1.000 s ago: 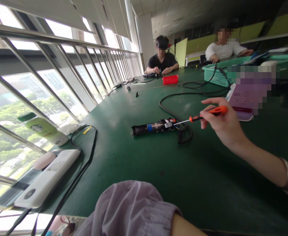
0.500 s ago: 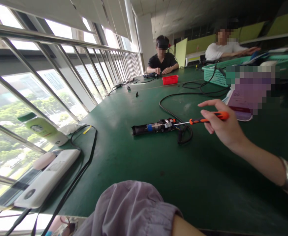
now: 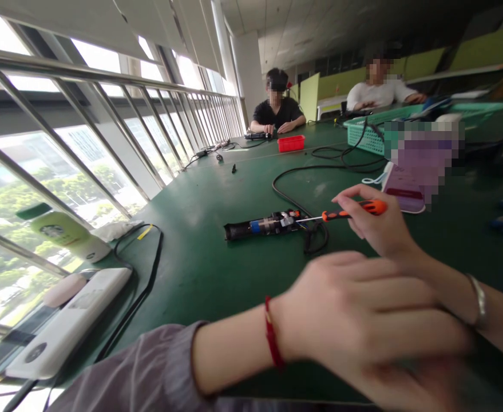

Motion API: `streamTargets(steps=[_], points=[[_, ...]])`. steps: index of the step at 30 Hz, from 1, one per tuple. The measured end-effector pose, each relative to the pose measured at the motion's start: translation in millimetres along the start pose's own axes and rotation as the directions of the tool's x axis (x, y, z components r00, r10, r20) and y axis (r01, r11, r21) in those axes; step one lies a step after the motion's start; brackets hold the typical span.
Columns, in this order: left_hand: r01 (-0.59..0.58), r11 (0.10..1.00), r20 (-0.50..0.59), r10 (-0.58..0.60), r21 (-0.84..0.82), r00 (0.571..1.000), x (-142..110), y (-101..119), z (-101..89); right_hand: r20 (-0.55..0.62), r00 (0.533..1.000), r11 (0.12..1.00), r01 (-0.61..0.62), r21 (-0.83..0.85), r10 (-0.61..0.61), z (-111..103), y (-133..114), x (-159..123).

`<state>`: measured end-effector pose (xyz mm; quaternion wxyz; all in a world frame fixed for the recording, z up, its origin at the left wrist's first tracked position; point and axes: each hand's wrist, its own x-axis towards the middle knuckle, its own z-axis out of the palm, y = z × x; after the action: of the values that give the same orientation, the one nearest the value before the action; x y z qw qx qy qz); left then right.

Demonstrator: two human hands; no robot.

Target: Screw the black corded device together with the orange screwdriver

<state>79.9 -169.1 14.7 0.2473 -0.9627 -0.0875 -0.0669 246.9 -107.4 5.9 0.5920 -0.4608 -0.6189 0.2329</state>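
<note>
My right hand holds an orange-and-black screwdriver between thumb and fingers. The shaft points left, its tip at the right end of an opened black corded device lying on the green table. Inside that long body show a blue band, metal parts and thin wires. My left hand, with a red cord bracelet at the wrist, stretches across the foreground to the right, nearer to me than the device. Motion smears its fingers, so what they hold, if anything, cannot be made out.
On the left stand a white power bank, a green-capped bottle and a black strap. A purple phone-like box and green basket are at right. Behind are a red tray and two people.
My left hand has come into view and swung rightward across the foreground. The right hand still holds the screwdriver at the device. The whole view has shifted slightly.
</note>
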Motion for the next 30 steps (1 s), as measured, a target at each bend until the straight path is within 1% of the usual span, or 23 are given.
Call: streamTargets(steps=[2,3,4,5,6,7,8,9,10,11,13,15,17,19,21,25,27,28,30], points=[[0.079,0.997,-0.104,-0.079,-0.001,0.991,-21,-32,14.8,0.004,0.999,0.999,0.037,-0.039,-0.037,-1,0,0],[0.156,0.988,-0.11,-0.154,0.006,0.982,-34,-49,23.7,0.001,0.997,0.997,0.072,-0.039,-0.072,-1,1,0],[0.273,0.962,-0.117,-0.27,0.009,0.956,-47,-65,32.7,-0.002,0.995,0.994,0.104,-0.023,-0.104,-1,1,1],[0.386,0.923,-0.109,-0.384,-0.003,0.917,-59,-79,40.9,-0.004,0.991,0.991,0.13,0.004,-0.13,-1,2,2],[0.491,0.871,-0.104,-0.492,-0.033,0.865,-69,-90,48.0,-0.01,0.989,0.989,0.147,0.033,-0.147,-1,3,3],[0.584,0.809,-0.107,-0.588,-0.068,0.802,-76,-98,53.7,-0.017,0.988,0.987,0.153,0.055,-0.152,-2,3,4],[0.647,0.755,-0.096,-0.655,-0.104,0.75,-81,-103,57.9,-0.014,0.99,0.988,0.143,0.065,-0.143,-2,4,4],[0.685,0.716,-0.073,-0.696,-0.135,0.714,-84,-106,60.9,-0.001,0.993,0.992,0.116,0.056,-0.116,-2,4,4],[0.7,0.697,-0.038,-0.713,-0.156,0.7,-85,-107,62.9,0.012,0.997,0.996,0.08,0.032,-0.08,-3,3,4],[0.701,0.693,0.003,-0.711,-0.167,0.704,-84,-107,64.2,0.019,0.999,0.999,0.045,-0.001,-0.045,-3,2,3],[0.687,0.705,0.078,-0.686,-0.175,0.723,-82,-105,65.4,0.032,0.999,0.998,0.0,-0.058,0.002,-3,0,1],[0.682,0.709,0.119,-0.672,-0.178,0.731,-79,-104,66.0,0.022,0.999,0.998,0.028,-0.061,-0.026,-2,-3,-2],[0.687,0.703,0.132,-0.675,-0.183,0.726,-79,-104,66.8,0.007,0.994,0.994,0.109,-0.001,-0.109,-1,-4,-3],[0.688,0.703,0.135,-0.675,-0.182,0.726,-80,-105,67.6,-0.005,0.987,0.984,0.162,0.07,-0.162,1,-4,-4],[0.69,0.702,0.131,-0.678,-0.176,0.723,-80,-105,68.2,-0.005,0.987,0.984,0.161,0.081,-0.161,1,-4,-3],[0.7,0.694,0.134,-0.687,-0.172,0.714,-80,-104,67.6,0.012,0.998,0.997,0.056,-0.047,-0.056,-1,-5,-5],[0.707,0.686,0.144,-0.693,-0.17,0.707,-79,-103,66.6,0.026,0.999,0.996,0.032,-0.084,-0.03,-1,-5,-5],[0.712,0.682,0.149,-0.696,-0.168,0.702,-79,-103,66.1,0.031,0.998,0.996,0.049,-0.076,-0.047,-1,-4,-6],[0.719,0.676,0.154,-0.702,-0.165,0.695,-79,-103,65.3,0.029,0.993,0.993,0.118,0.001,-0.118,1,-3,-6]])
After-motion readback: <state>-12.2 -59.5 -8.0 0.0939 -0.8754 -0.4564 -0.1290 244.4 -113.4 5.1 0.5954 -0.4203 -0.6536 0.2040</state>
